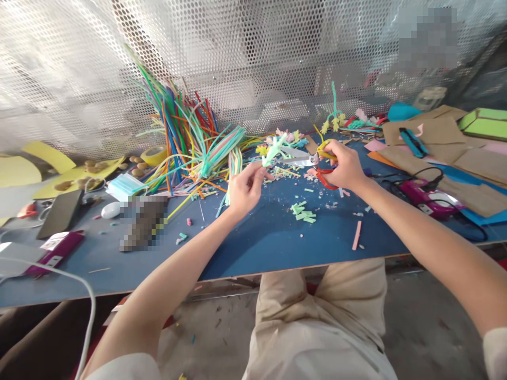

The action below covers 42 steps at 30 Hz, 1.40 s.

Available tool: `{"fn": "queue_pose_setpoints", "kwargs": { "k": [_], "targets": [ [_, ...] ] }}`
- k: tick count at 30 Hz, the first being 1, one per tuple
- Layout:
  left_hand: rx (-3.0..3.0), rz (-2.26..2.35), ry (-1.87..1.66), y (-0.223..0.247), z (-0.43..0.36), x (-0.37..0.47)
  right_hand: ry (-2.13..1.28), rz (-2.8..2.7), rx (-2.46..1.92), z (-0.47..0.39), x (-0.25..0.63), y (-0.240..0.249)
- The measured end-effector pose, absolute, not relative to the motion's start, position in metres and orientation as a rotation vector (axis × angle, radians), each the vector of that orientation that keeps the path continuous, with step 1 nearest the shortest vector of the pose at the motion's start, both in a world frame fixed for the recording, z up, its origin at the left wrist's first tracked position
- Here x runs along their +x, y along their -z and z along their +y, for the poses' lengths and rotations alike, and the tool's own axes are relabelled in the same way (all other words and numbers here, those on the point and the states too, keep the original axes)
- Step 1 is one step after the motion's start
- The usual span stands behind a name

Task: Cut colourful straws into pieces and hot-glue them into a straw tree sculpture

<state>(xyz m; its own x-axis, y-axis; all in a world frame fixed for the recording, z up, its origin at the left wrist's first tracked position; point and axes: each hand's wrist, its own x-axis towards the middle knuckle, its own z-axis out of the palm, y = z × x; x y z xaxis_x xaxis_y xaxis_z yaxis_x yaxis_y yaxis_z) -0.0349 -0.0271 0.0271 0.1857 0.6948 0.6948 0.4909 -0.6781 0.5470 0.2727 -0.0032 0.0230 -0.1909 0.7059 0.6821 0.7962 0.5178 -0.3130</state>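
My left hand (pixel 246 191) pinches a pale green fuzzy piece (pixel 274 151) with short branches, held just above the blue table. My right hand (pixel 345 166) has its fingers in the loops of scissors (pixel 328 178) with one yellow and one red handle. The scissor blades are apart and point left, beside the green piece. Small green strips (pixel 304 212) lie on the table below the hands. Colourful clippings (pixel 287 172) are scattered behind them.
A big bundle of colourful fuzzy stems (pixel 174 137) stands back left. Yellow tape (pixel 153 155), a blue mask (pixel 125 186) and a white mouse (pixel 111 210) lie left. Brown paper (pixel 423 130), a teal cutter (pixel 413 142) and a magenta box with cables (pixel 430 198) lie right.
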Motion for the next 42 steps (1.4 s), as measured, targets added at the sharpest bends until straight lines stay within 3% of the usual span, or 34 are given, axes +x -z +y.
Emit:
{"fn": "queue_pose_setpoints", "kwargs": {
  "k": [10, 32, 42],
  "targets": [
    [2.293, 1.167, -1.499, -0.026, -0.027, -0.035, 0.097, -1.986, -1.206, -0.004, 0.272, -0.022],
    [2.331, 1.284, -1.54, -0.029, -0.027, -0.035, 0.343, -2.038, -1.225, -0.004, 0.279, -0.032],
    [2.325, 1.324, -1.519, -0.029, -0.028, -0.033, 0.452, -1.981, -0.997, 0.002, 0.278, -0.027]
  ]
}}
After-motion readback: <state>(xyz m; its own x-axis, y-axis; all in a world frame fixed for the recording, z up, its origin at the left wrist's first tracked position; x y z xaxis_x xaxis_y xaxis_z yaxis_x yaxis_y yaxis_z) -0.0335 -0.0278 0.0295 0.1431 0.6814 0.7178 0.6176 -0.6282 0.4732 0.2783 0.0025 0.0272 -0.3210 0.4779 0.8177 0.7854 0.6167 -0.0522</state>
